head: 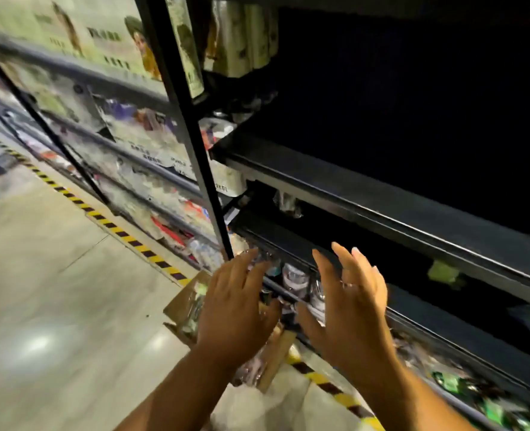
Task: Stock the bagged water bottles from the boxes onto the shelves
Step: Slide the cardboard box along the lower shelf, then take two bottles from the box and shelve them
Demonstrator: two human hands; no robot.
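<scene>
L hand (pixel 235 306) & R hand (pixel 351 312) apart, fingers spread, empty. Bagged bottles (pixel 295 276) between them: slick bags, 1 clumsy nudge may topple them.

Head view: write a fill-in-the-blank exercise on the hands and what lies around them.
1. The left hand and the right hand are open and hold ____.
2. The bagged bottles show between the two ____.
3. The floor tape is striped yellow and ____.
4. The box on the floor by the left hand is made of ____.

Missing words: nothing; hands; black; cardboard
</scene>
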